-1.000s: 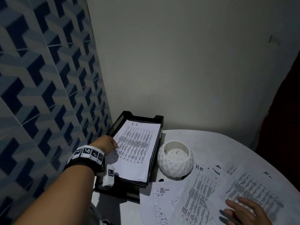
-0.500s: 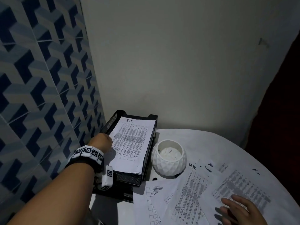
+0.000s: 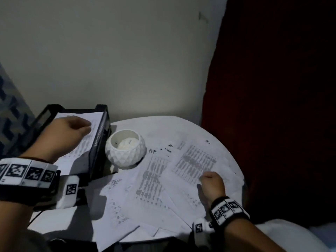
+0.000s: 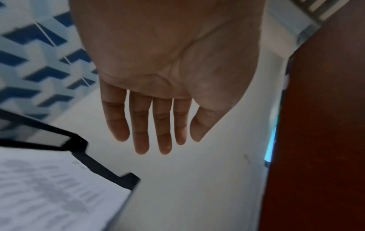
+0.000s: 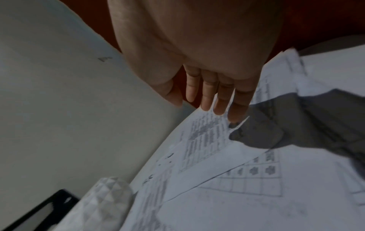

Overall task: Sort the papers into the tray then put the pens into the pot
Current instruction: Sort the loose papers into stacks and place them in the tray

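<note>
Step in hand: paper sorting, pens not begun. Left hand hovers over the printed sheet in the black tray, fingers straight, holding nothing. Right hand rests on the loose sheets on the round table, fingers extended, nothing gripped.

Next move, prob.: pinch the top loose sheet w/o dragging its neighbours, carry it to the tray.

Head view shows the white faceted pot empty of pens; no pens visible. Wrist views alone show both palms.

The tray sits at the counter's back left with a sheet in it; the pot stands just right, papers spread before it, seemingly overlapping.
</note>
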